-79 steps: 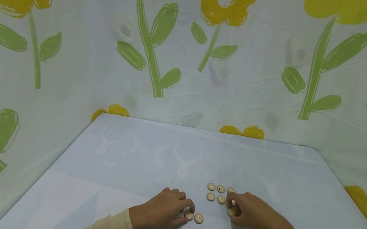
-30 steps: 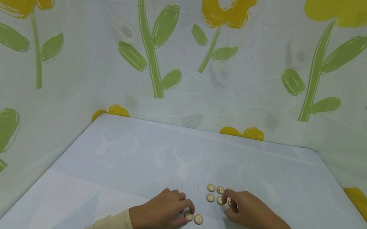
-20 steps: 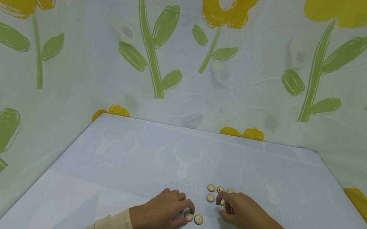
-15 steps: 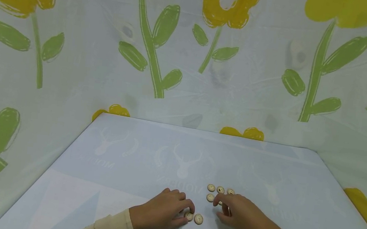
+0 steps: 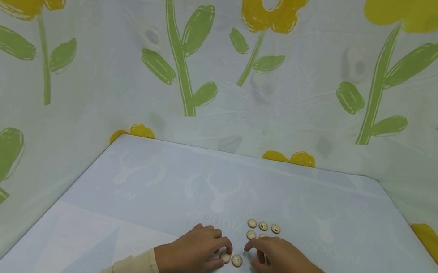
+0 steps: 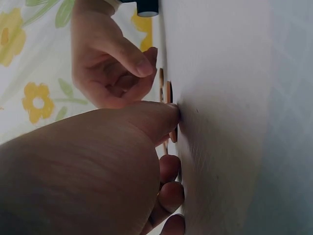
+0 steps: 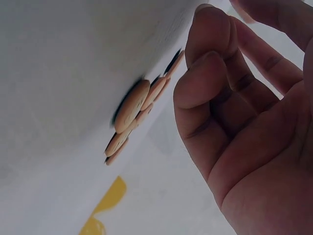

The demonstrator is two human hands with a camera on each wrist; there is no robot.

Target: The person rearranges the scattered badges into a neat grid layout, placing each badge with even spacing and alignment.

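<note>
My left hand (image 5: 196,248) lies low on the table at the front, thumb and forefinger pinching a round pale wooden button (image 5: 225,257). Just right of that button, a second button (image 5: 237,260) lies flat and loose. My right hand (image 5: 283,262) hovers close by on its right, fingers loosely bent and nothing between them. Behind it are two rows of similar buttons; the back row (image 5: 263,226) shows fully, while the front row (image 5: 250,234) is partly hidden by the right hand. In the right wrist view, several buttons (image 7: 132,106) lie beside my curled fingers.
The table (image 5: 182,177) has a pale cover with faint deer-head prints. A white curtain (image 5: 298,118) with yellow flowers and green leaves hangs behind and along both sides.
My right hand has left a button at the right end of the group and moved left and nearer, uncovering the back row. My left hand has stayed at its button.
</note>
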